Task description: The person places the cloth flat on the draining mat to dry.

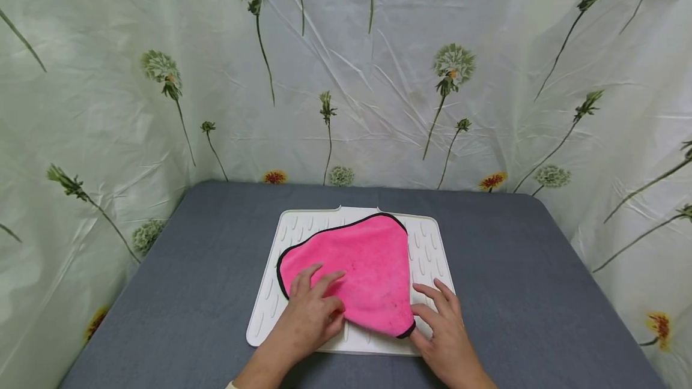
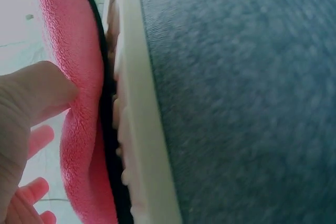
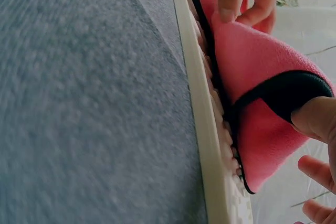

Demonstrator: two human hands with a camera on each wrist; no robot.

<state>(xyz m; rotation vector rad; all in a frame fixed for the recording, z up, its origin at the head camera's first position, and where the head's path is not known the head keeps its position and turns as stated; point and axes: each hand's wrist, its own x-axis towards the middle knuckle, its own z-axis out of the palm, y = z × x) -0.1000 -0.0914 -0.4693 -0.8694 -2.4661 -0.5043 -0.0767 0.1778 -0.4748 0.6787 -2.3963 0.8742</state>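
Seen on a white ridged tray [image 1: 259, 317], itself set on a grey surface [image 1: 178, 293]: a black-edged pink cloth [image 1: 373, 263], partly beneath the left hand [image 1: 308, 320] and just beside the right hand [image 1: 446, 338]. Clamped on the near edge with the left grip, thumb and finger together through the fabric, other fingers loosely spread above. Clamped on the black near-right corner with the right grip, other fingers apart. Lifted along the near side, above the tray's rim. Pointed nearward at that corner, rounded toward the far right; long axis hard to tell.
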